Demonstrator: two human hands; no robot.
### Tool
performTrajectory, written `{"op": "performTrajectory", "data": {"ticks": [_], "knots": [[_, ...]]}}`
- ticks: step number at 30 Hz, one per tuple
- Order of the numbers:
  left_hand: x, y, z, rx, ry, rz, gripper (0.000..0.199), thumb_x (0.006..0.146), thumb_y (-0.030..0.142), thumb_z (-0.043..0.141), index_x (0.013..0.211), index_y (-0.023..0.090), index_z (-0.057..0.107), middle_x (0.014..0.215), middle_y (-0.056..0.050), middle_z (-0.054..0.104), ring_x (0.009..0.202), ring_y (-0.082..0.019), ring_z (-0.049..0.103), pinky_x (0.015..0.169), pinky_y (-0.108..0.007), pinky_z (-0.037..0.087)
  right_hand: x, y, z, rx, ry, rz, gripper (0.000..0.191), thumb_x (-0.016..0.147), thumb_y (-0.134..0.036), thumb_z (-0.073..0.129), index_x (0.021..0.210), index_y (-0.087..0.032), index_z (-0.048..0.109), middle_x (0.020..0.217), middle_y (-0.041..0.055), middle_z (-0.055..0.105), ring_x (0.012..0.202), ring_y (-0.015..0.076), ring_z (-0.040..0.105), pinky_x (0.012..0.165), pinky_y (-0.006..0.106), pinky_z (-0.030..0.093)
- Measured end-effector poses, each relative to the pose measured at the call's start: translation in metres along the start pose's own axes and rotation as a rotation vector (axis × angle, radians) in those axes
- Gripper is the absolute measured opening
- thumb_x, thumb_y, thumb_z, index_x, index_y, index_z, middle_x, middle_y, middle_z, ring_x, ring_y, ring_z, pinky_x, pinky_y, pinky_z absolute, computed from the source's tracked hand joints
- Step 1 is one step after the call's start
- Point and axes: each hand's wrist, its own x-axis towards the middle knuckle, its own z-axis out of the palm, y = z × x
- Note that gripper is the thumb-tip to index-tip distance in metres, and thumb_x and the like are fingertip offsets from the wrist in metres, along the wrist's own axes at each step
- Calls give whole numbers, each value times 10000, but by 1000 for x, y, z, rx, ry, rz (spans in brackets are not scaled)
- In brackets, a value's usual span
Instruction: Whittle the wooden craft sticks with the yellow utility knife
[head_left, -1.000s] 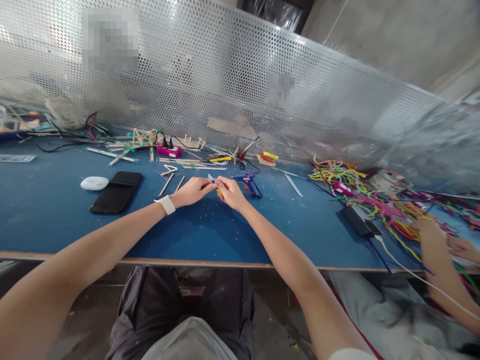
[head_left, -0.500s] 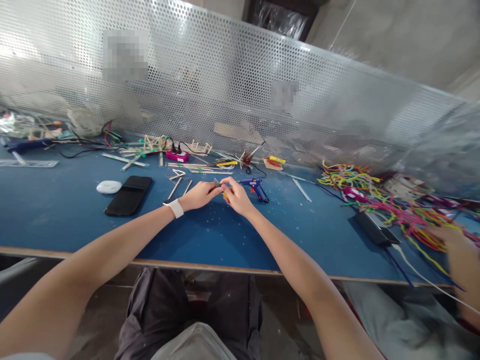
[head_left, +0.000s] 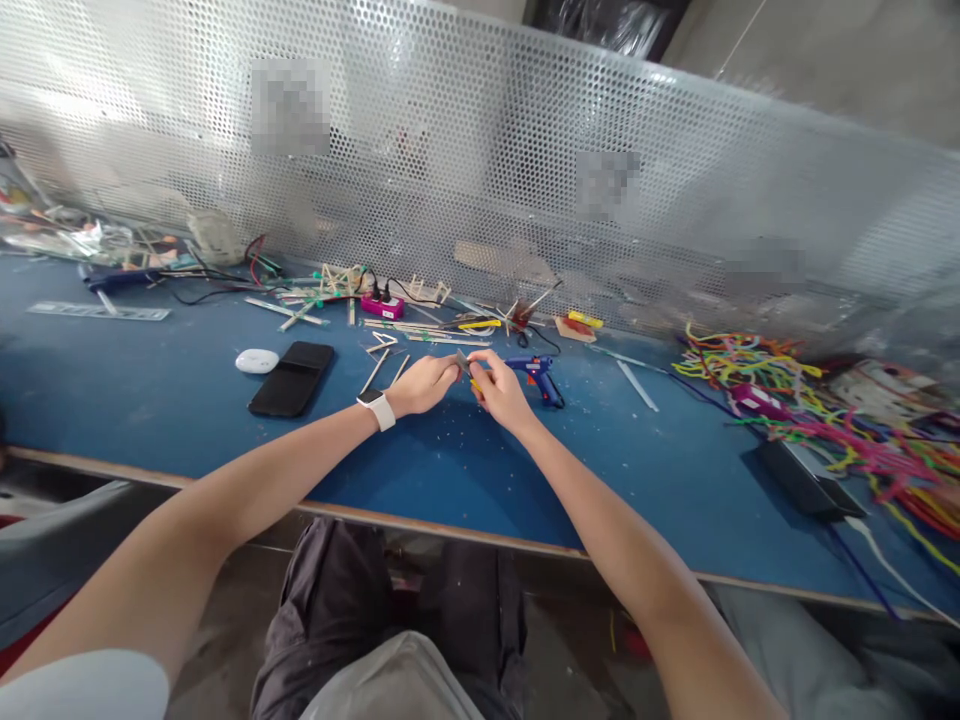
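Note:
Over the middle of the blue table, my two hands meet with fingertips nearly touching. My right hand [head_left: 501, 392] is closed around a utility knife [head_left: 475, 385]; a bit of its yellow body shows under the fingers, and a grey blade points up between the hands. My left hand [head_left: 426, 384], with a white-banded watch on the wrist, is closed in a pinch at the blade. Whatever it pinches is too small and hidden to name. A blue glue gun [head_left: 541, 378] lies just right of my right hand. Thin wooden sticks [head_left: 375, 370] lie beyond my left hand.
A black phone [head_left: 292, 379] and a white earbud case [head_left: 256, 361] lie to the left. Behind are a pink power adapter [head_left: 382, 306] and another yellow knife [head_left: 480, 324]. Colourful pipe cleaners [head_left: 742, 365] and a black box [head_left: 806, 480] sit right. A perforated metal screen [head_left: 450, 150] borders the back.
The view has turned left, so everything appears further right. A co-worker's hand at the right edge has gone out of view. My hands stay together, with the grey blade showing more plainly.

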Motion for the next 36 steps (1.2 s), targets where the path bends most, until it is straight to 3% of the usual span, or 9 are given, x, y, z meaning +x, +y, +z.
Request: {"op": "performTrajectory", "data": {"ticks": [10,18,27,32,36], "knots": [[0,2,5,47,30,-3,348,1205,297,418,1077,194,724,937,-121,813,823,-283,780,785,-354,505,1,0,1,57,9,16,624,1046,-835,707,1259,-255,621,594,-95,530,437,139,450,456,270,351],[3,4,8,-201,63,15,302,1175,291,479,1015,192,715,980,-88,826,880,-235,763,841,-325,543,2,0,0,102,16,29,618,1038,-829,721,1260,-261,622,606,-99,532,426,130,424,441,269,347],[1,5,10,-325,41,49,363,1171,470,481,1080,181,680,1022,-95,795,914,-245,744,853,-336,530,1,-2,3,77,22,29,674,1029,-877,688,1274,-250,661,590,-88,521,438,138,436,456,282,351],[3,5,10,-375,43,71,393,1167,512,484,1032,189,660,955,-78,757,891,-232,704,838,-329,534,0,-1,2,64,28,12,646,1050,-851,679,1291,-252,667,584,-87,515,461,146,453,475,274,357],[4,3,13,-490,22,48,476,1138,640,556,987,197,641,742,-3,597,682,-173,535,653,-294,431,1,0,2,68,40,9,629,1046,-845,684,1260,-254,654,603,-89,520,466,140,456,469,267,363]]}}
